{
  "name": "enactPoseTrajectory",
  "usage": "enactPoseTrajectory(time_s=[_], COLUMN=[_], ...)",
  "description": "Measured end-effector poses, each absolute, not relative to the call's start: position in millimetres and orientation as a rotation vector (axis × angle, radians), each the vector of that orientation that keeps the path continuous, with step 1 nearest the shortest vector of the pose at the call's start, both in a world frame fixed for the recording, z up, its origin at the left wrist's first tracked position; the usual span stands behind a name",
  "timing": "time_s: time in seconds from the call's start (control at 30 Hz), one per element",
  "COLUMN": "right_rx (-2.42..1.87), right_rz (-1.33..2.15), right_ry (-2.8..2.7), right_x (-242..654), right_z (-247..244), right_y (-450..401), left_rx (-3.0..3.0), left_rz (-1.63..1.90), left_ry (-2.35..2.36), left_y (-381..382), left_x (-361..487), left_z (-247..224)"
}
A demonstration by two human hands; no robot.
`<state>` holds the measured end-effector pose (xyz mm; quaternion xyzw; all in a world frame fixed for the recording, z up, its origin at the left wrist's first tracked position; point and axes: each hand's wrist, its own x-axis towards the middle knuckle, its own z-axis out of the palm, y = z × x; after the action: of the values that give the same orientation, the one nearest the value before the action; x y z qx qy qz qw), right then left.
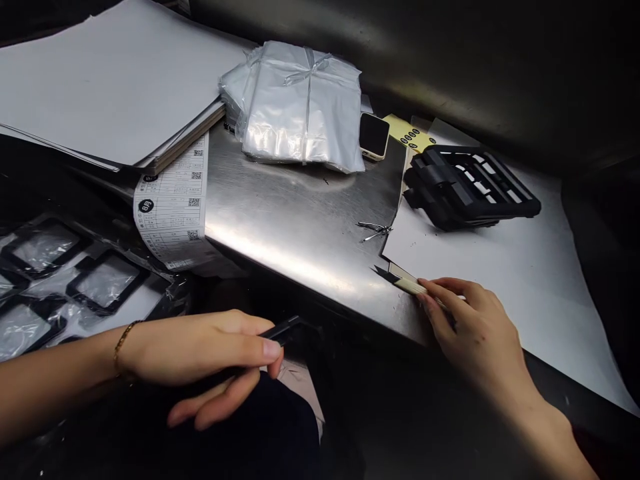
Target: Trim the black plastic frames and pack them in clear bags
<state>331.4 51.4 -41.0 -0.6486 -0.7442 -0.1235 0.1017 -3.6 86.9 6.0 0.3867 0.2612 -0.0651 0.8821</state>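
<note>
My left hand (220,353) is closed, thumb on top, around a thin black plastic frame (286,328) seen nearly edge-on over the dark lap. Most of that frame is hidden by the fingers or lost in shadow. At the metal bench's front edge, my right hand (475,327) pinches a cream-handled utility knife (407,283). Its dark pointed blade faces left, just above the metal. Behind the knife lies a small bunch of thin metal bits (374,230), whose kind I cannot make out.
A white sheet (505,260) bears stacked black plastic frames (470,187). Farther back are tied clear bags (305,107), a small dark-screened device (374,135) and yellow sticker sheets (400,128). Left stand a paper stack (110,80), printed labels (173,220) and bagged black frames (107,283).
</note>
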Motion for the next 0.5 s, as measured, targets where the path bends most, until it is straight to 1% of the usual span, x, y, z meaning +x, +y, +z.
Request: enactPoseTrajectory(time_s=[0.27, 0.5], right_rx=[-1.918, -1.836], right_rz=[-0.459, -0.533], right_ry=[-2.157, -2.185], right_x=[323, 317], right_z=[-45, -46], right_y=[50, 54], left_rx=[0.812, 0.796], left_rz=[-0.098, -0.06], left_ry=[0.547, 0.579], left_y=[85, 80], left_x=[-4, -14], left_z=[7, 0])
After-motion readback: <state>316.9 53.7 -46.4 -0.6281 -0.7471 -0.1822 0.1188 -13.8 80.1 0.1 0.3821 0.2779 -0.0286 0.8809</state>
